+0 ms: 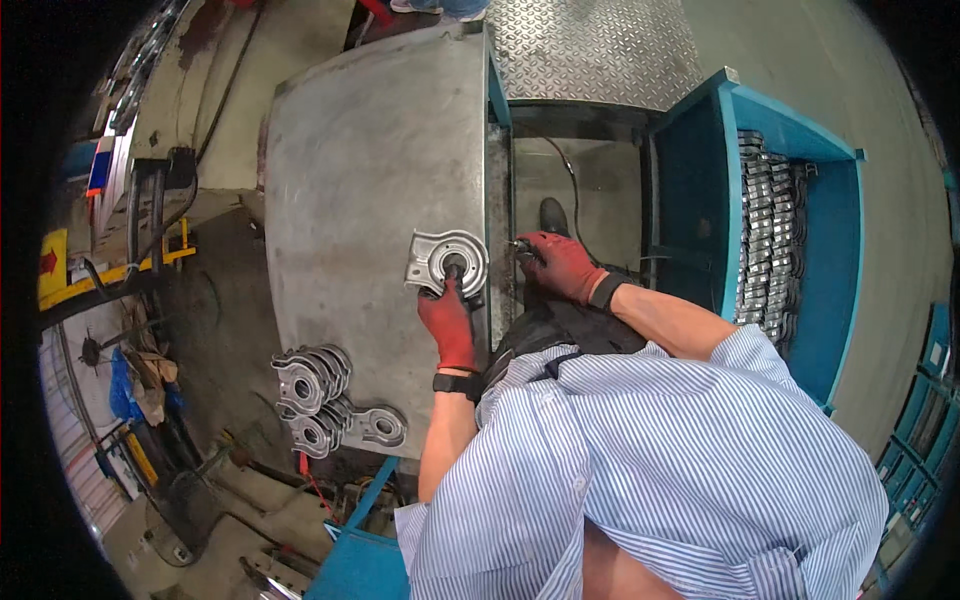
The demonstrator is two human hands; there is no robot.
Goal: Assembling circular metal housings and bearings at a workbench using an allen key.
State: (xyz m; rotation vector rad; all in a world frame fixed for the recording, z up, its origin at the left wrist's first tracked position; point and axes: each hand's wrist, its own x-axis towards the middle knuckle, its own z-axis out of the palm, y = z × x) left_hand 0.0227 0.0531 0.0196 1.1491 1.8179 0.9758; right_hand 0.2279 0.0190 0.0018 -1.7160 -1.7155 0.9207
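A stamped grey metal bracket with a round ring (426, 249) is near the right edge of the bare steel table (370, 160). My left hand (449, 325), in a red glove with dark fingers, grips it, with a finger at the ring's hole. My right hand (562, 266), gloved the same way, is closed just off the table's right edge, apart from the bracket. A small dark tip shows at its fingers; what it belongs to is hidden. Similar brackets stand in nested rows (312, 384) at the table's near left corner, beside one lying flat (381, 427).
To my right stands a blue metal bin (842, 270) holding stacked brackets (768, 235). A tread plate (600, 50) covers the floor ahead. Another person's feet (440, 8) show beyond the table. A yellow rail (110, 283) and machine parts are at the left.
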